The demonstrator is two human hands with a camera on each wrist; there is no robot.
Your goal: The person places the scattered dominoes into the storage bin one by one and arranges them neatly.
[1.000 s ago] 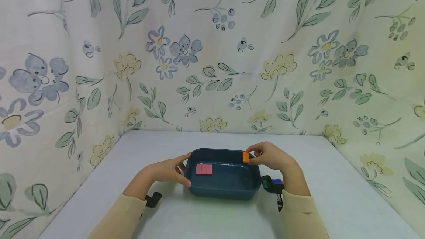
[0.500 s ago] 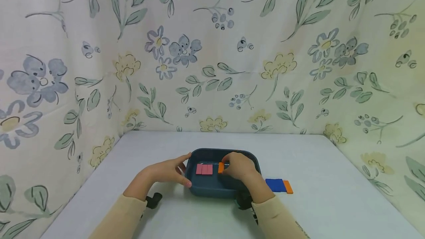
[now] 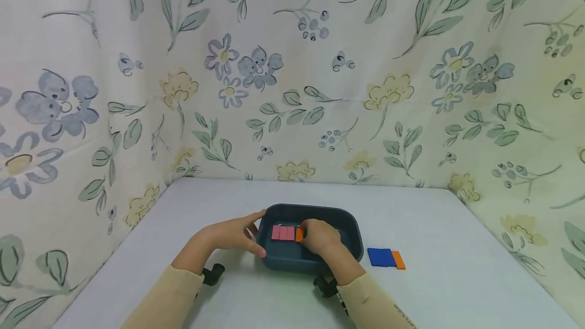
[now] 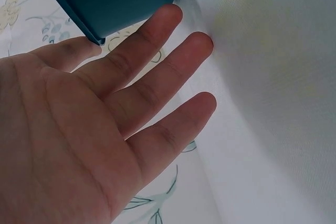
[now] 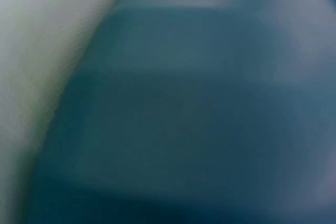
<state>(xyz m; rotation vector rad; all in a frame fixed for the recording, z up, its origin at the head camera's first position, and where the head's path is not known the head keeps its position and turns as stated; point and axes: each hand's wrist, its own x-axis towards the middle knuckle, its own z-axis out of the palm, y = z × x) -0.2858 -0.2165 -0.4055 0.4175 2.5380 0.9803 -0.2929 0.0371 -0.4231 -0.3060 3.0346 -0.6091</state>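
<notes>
Orange block [image 3: 299,235] now right beside the pink blocks [image 3: 283,233]

On the far left, from where I stand, a cream left sleeve [image 3: 166,293] runs up to the person's left hand [image 3: 228,235], with a small black device [image 3: 213,274] under the wrist. The hand is spread, its fingers fairly straight, steadying the left end of a dark blue box [image 3: 292,266]; it sits just where it was a second ago. Inside the box, three pink blocks lie side by side in a row, unmoved.

The orange block is what has travelled. A second ago it was up at the box's right end; half a second ago it was inside, with a gap between it and the row. Now it is at the row's right end, and I cannot tell whether it touches. The right hand [image 3: 321,237] reaches into the box and pinches it between thumb and finger.

Past the right sleeve [image 3: 370,298], a blue square [image 3: 381,257] lies on the white table [image 3: 439,227] with a second orange block [image 3: 399,260] against its right edge. A second ago, the right arm mostly hid that pair.
</notes>
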